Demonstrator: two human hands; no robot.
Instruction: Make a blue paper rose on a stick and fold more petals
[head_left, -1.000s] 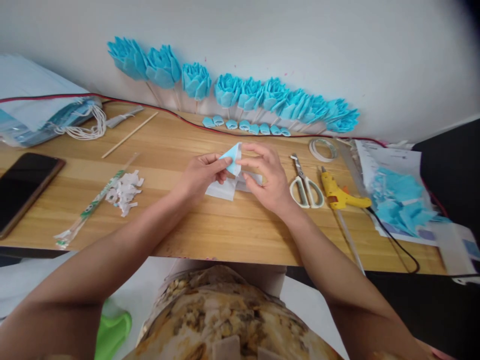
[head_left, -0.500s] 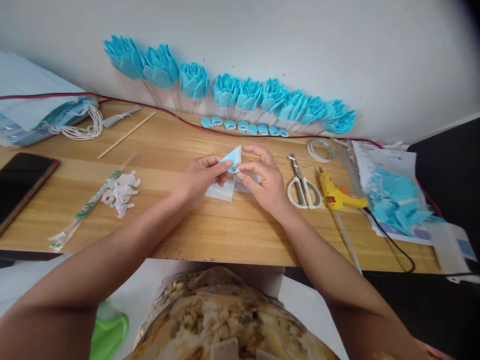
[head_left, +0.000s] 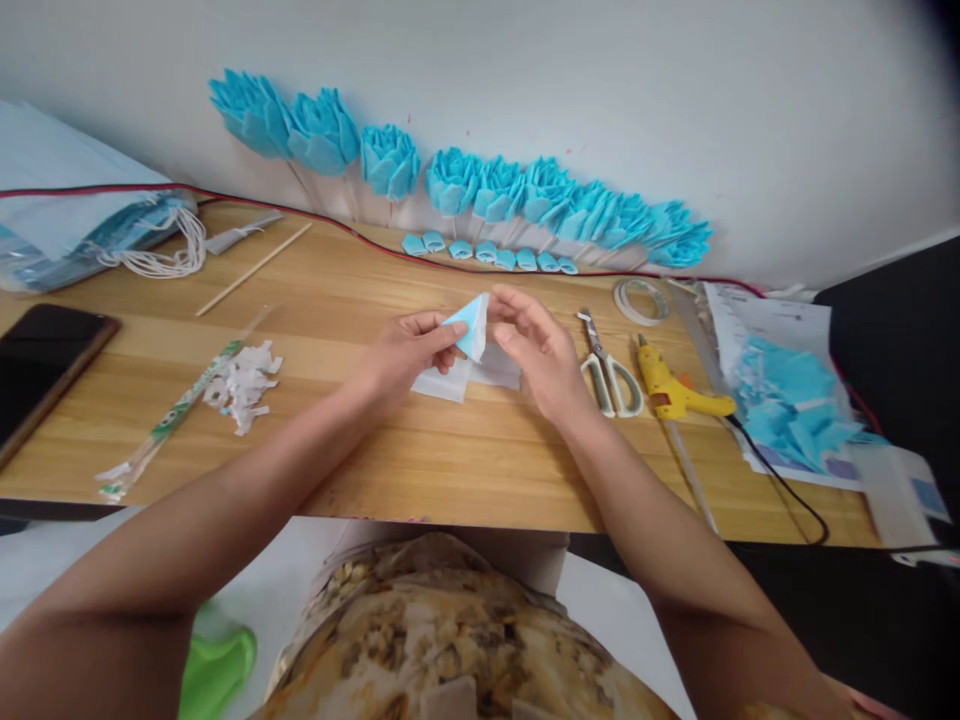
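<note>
The table (head_left: 442, 460) is smooth wood, the phone (head_left: 49, 365) glossy, the blue piece (head_left: 474, 322) matt.

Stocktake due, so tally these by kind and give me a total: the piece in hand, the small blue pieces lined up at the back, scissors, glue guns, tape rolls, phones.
Folded piece in the left hand: 1
Small blue pieces: 8
Scissors: 1
Glue gun: 1
Tape roll: 1
Phone: 1
Total: 13
</note>
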